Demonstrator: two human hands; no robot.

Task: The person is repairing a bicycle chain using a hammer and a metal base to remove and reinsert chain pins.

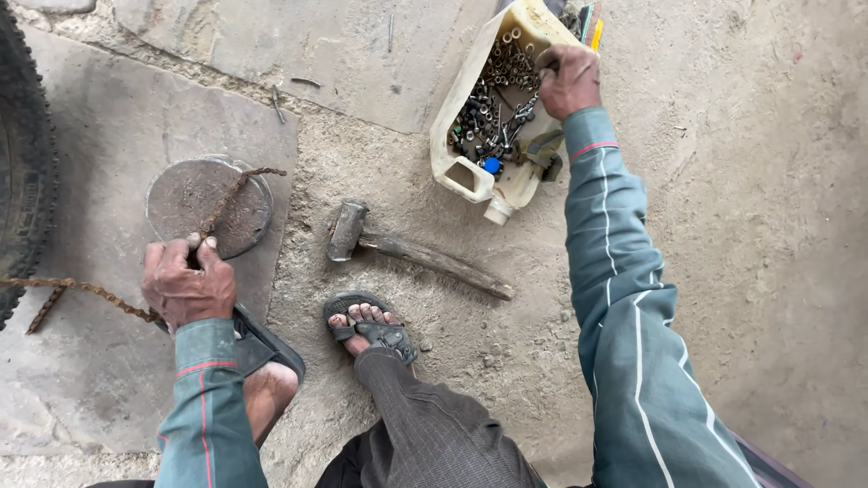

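Rusty chain (231, 194) lies across a round iron block (181, 203), pinched there by the left hand (185, 287). Right hand (568, 79) digs in the jug (452, 167) of bolts, fingers hidden. Chain could slip off if grip loosens.

One container only: a cream-white plastic jerrycan (470, 136) is lying on its side on the dusty ground, toward the upper middle of the view. Its upward face is cut away, so it is serving as an open bin. Its screw neck is pointing down toward the viewer, and a moulded handle opening is showing at the lower left corner. Inside, a heap of dark and silvery nuts, bolts and washers (493, 99) is sitting, with one blue piece near the neck end. Plastic is looking scuffed and stained. No labels, signs or screens are showing anywhere.
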